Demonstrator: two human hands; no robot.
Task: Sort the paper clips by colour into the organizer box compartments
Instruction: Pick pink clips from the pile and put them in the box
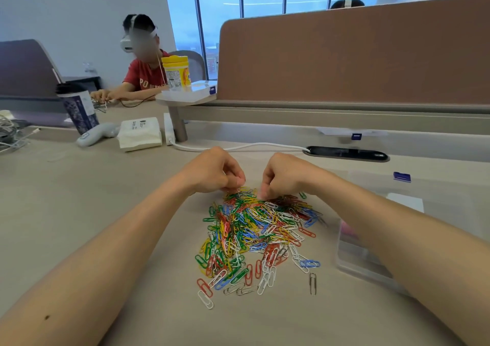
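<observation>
Hands: left hand [212, 172] and right hand [285, 177] curled, fingertips touching far edge of mixed-colour paper clips [259, 237] heaped on worktop [106, 200]; whether either pinches a clip cannot be told. Clear organizer box [355, 261] lies just right of the heap.

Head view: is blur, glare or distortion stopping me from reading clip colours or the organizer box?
Head view: even, soft light, no glare; paper clips sharp, colours readable; organizer box clear-walled, faint, partly behind the right forearm; wide-angle bends the partition and frame edges.
</observation>
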